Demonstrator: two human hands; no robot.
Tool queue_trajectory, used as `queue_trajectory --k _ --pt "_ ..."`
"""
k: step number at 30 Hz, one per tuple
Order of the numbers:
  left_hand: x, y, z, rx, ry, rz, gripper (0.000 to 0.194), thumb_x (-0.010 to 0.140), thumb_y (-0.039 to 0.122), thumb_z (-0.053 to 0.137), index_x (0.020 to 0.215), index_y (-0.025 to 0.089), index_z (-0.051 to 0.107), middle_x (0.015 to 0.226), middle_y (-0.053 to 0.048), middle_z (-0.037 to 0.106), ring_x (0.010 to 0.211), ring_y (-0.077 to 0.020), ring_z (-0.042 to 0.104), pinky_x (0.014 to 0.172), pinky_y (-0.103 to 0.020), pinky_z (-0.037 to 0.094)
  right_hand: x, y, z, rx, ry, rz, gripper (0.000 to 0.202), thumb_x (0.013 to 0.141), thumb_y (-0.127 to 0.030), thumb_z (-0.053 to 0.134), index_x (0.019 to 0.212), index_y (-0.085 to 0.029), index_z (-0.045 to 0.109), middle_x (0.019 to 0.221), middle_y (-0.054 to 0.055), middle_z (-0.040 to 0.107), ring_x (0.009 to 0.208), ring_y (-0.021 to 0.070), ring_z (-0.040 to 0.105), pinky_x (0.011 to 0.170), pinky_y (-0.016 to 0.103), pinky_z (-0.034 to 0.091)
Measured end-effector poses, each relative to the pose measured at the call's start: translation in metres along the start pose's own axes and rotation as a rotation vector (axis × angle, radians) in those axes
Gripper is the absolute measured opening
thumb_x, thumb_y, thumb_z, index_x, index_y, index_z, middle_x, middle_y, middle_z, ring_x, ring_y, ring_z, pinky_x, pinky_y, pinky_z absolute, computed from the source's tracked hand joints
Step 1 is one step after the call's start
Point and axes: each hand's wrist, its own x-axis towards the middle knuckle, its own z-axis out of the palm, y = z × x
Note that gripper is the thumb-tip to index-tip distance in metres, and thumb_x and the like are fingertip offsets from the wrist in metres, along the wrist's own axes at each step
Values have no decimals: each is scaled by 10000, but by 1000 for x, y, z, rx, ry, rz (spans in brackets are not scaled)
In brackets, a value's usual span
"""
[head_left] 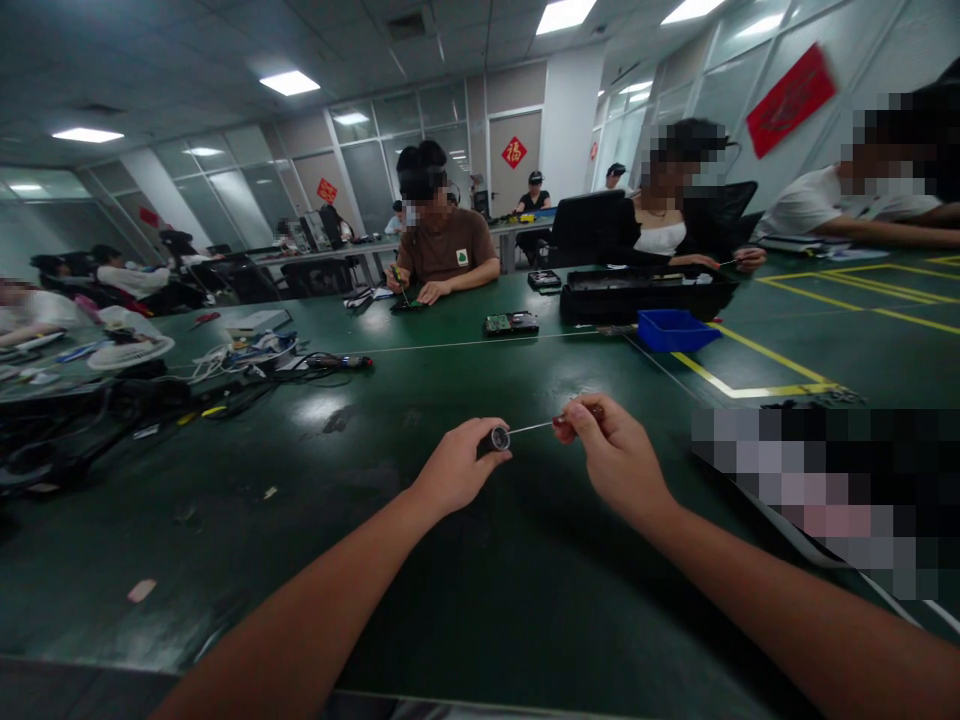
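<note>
Above the green table, my left hand (466, 465) is closed around a small dark cylindrical part (499, 438) with a round, ringed end turned towards me. My right hand (611, 450) grips the reddish-brown handle of a screwdriver (531, 428). Its thin metal shaft points left and reaches the cylindrical part. Whether the tip touches the part or sits inside it, I cannot tell. The far side of the part is hidden by my left fingers.
Ahead lie a circuit board or drive (511, 323), a blue bin (675, 330) and a long black case (649, 293). Tangled cables (262, 360) spread at left. A pixelated object (832, 500) lies right of my arm. A person in brown (450, 250) works opposite.
</note>
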Motion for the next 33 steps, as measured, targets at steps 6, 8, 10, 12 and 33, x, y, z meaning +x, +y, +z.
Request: queue_trajectory --k 6,8,10,12,33 --pt "1 -4 1 -42 37 -2 253 877 226 668 1125 252 625 1086 -7 641 1020 -190 584 901 -331 446 -3 2 2 -62 11 -31 258 960 -456 516 934 -212 595 802 44 684 749 207 657 707 364 500" --pt "0 -3 1 -41 44 -6 259 876 230 672 1130 257 624 1093 -5 640 1023 -190 583 900 -331 443 -3 3 2 -73 6 -38 255 963 -457 515 945 -215 593 824 48 691 765 211 665 715 367 503" --pt "0 -2 0 -40 40 -8 256 877 231 672 1127 262 626 1088 -1 641 1021 -189 583 896 -330 442 -4 3 1 -74 6 -42 254 965 -458 512 949 -217 592 833 50 693 773 213 670 720 371 507" --pt "-1 -1 0 -41 31 -3 246 880 230 669 1121 263 630 1079 2 641 1015 -187 584 892 -328 441 -4 3 1 -72 10 -42 257 967 -461 508 954 -218 589 839 52 693 777 215 674 718 372 509" --pt "-1 -1 -1 -27 35 5 234 871 202 679 1094 266 641 1041 7 636 986 -176 581 876 -323 435 -1 0 -3 -123 -53 -23 249 967 -443 491 933 -217 588 792 39 675 756 210 640 709 366 477"
